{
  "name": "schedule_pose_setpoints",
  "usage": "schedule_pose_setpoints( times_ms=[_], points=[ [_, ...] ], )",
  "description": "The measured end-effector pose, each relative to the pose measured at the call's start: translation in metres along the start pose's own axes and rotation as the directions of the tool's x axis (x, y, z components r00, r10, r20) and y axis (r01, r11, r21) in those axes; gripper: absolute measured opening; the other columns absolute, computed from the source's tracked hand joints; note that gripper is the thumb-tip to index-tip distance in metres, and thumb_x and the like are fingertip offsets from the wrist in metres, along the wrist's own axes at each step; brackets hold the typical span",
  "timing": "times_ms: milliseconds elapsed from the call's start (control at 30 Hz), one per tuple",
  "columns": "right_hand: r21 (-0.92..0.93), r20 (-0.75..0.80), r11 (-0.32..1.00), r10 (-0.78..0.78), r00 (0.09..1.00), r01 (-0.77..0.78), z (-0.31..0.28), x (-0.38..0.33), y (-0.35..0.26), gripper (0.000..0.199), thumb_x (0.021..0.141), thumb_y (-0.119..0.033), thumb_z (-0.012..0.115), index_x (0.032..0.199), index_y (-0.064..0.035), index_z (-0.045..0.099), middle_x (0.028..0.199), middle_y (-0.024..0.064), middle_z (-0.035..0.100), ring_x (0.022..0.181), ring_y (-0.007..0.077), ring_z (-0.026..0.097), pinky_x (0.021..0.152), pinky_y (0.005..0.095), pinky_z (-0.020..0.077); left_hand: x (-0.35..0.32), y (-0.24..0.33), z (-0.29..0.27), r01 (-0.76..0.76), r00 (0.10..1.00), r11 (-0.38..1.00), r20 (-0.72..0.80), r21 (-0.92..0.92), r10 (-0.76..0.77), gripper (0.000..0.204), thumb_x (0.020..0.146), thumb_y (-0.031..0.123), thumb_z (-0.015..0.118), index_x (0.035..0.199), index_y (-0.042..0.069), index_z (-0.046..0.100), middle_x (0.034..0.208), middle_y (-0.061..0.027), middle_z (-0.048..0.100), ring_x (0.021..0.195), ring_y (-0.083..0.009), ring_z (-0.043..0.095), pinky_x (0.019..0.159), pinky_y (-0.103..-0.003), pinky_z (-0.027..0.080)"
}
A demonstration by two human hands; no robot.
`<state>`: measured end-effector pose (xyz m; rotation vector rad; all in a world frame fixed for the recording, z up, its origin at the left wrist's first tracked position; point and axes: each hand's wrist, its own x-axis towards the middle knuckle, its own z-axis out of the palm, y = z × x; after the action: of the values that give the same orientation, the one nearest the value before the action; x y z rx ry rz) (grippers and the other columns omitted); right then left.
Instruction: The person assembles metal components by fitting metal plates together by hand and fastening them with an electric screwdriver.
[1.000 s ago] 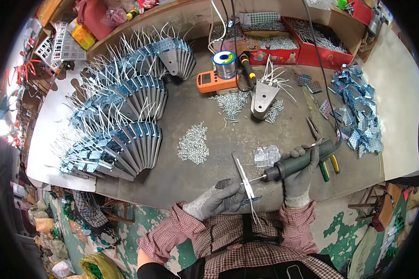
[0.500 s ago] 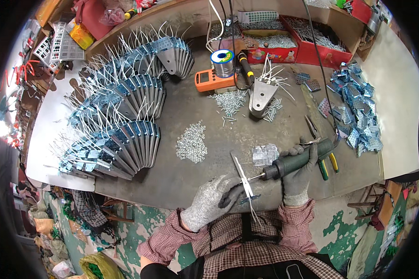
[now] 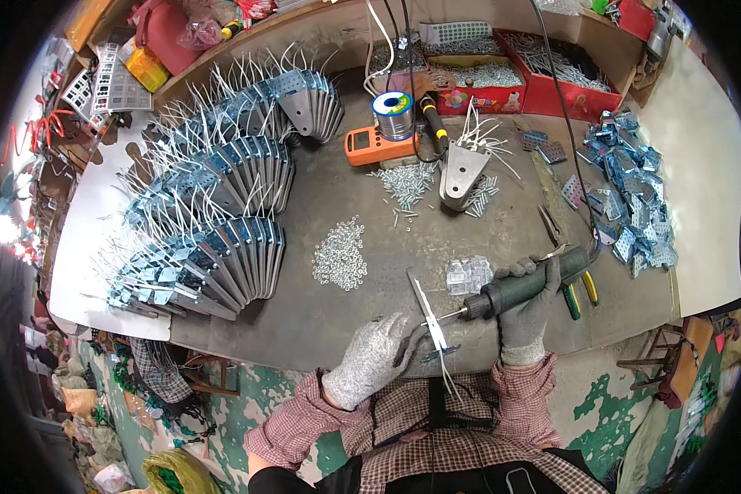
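My left hand (image 3: 369, 362), in a grey knit glove, has its fingers closed at the near side of a thin metal bracket (image 3: 421, 292). The bracket is seen edge-on, with white wires (image 3: 436, 336) along it and a small blue plate at its lower end. My right hand (image 3: 525, 317), also gloved, is wrapped round a dark green electric screwdriver (image 3: 523, 288) lying across my palm. Its bit (image 3: 451, 314) points left and meets the bracket's right face. Whatever sits at the bit's tip is too small to make out.
Rows of wired metal brackets (image 3: 214, 263) stand at the left. Piles of nuts (image 3: 340, 255) and screws (image 3: 407, 183) lie mid-table, near a solder spool (image 3: 395, 123) and orange meter (image 3: 375, 146). Clear plastic pieces (image 3: 469, 274) lie beside the screwdriver. Blue plates (image 3: 634, 198) and pliers (image 3: 572, 300) are right.
My left fingers have shifted slightly at the bracket. The screwdriver, the bracket and my right hand stay nearly where they were.
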<state>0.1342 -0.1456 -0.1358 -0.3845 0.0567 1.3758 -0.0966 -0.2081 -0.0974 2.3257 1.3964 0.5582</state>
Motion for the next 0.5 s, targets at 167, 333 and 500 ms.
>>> schedule_pose_setpoints(
  times_ms=[167,333,500],
  points=[
    [-0.044,-0.026,0.999,-0.022,0.999,0.020,0.004,0.001,0.001,0.028,0.095,-0.037,0.064,0.099,-0.0125,0.052,0.081,0.0000,0.052,0.076,0.0141,0.054,0.081,0.0344,0.0497,-0.001,-0.009,0.010,0.009,0.997,0.998,-0.078,-0.058,-0.013,0.026,0.082,0.009,0.069,0.108,0.005,0.064,0.100,-0.0184,0.062,0.088,-0.0380,0.062,0.074,-0.045,0.051],
    [-0.635,0.416,0.520,-0.393,0.820,0.572,-0.028,-0.001,0.005,0.055,0.091,-0.007,0.066,0.139,-0.0118,0.039,0.103,0.0060,0.050,0.093,0.0185,0.055,0.092,0.0402,0.0515,0.009,-0.001,0.015,-0.120,0.942,0.987,-0.327,-0.106,0.079,0.034,0.076,0.002,0.075,0.108,0.007,0.066,0.106,-0.0141,0.066,0.104,-0.0362,0.062,0.090,-0.047,0.048],
    [-0.445,0.236,0.838,-0.233,0.944,0.317,-0.008,-0.003,0.009,0.034,0.097,-0.021,0.063,0.123,-0.0104,0.044,0.097,0.0061,0.050,0.091,0.0196,0.054,0.094,0.0445,0.0501,0.008,0.002,0.020,-0.175,0.895,0.969,-0.439,-0.174,0.083,0.018,0.081,-0.002,0.065,0.096,0.004,0.059,0.119,-0.0195,0.065,0.110,-0.0422,0.062,0.093,-0.052,0.048]
  ],
)
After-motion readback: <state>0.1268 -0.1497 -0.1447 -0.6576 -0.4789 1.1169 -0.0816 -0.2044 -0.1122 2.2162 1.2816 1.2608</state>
